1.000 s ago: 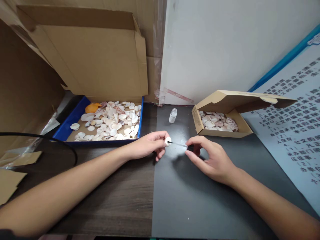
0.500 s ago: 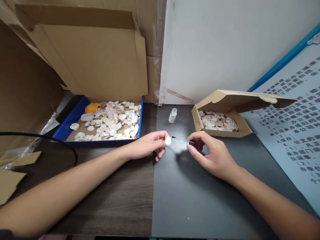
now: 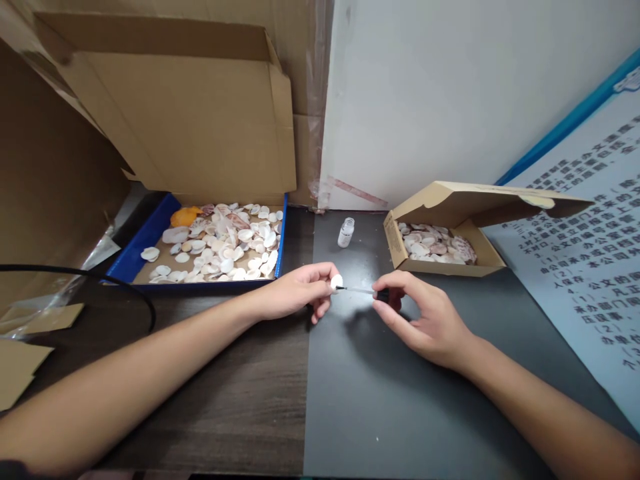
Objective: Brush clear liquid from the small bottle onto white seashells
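A: Brush (image 3: 357, 290) tip's back at the white shell (image 3: 337, 281); prev. frame has it just clear.
B: So, progress?
A: Prob. mid-brushing; can't tell how much's done.
B: Fingers?
A: L hand (image 3: 297, 292) pinches shell's edge, gap nearly closed; R hand (image 3: 423, 317) pinches brush's black handle (image 3: 383, 295), same, above table (image 3: 380, 407).
B: Further off?
A: More shells (image 3: 220, 247) in blue box (image 3: 143, 237) & carton (image 3: 397, 247), hands off them; bottle (image 3: 345, 235) between stands uncapped, i.e. not resealed yet.
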Demonstrator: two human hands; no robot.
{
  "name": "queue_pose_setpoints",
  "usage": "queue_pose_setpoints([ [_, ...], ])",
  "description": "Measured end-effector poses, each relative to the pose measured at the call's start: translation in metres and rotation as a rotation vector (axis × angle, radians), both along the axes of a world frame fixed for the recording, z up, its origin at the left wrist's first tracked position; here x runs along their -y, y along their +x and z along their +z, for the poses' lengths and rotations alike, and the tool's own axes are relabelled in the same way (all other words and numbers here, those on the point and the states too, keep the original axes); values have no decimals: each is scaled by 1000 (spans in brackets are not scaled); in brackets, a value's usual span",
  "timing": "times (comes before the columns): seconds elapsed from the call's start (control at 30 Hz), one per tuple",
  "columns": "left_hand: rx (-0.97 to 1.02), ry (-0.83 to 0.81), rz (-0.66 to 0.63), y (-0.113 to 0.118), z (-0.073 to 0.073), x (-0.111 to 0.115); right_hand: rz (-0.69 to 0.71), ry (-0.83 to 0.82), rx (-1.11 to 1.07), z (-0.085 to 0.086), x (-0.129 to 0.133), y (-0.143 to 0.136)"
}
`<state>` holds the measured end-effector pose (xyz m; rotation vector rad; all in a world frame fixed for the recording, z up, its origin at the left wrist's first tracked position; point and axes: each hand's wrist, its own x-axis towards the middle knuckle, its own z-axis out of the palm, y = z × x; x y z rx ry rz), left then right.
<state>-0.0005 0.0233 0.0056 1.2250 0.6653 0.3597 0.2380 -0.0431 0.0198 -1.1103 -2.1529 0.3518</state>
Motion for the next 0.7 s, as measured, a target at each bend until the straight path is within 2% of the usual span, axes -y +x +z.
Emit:
queue_pose_setpoints([
  [0.17,16,-2,-6,0,0,-1,-96,19,19,-1,-1,-1],
  [0.33,11,-24,-3,0,-1,-1,9,17,0,0,-1,0],
  [0.53,43,-89,15,1,0,-3,-88,42,52,2,-2,0],
  [0.7,43,-107,7,1,0,-4,-45,53,22,0,-2,1],
])
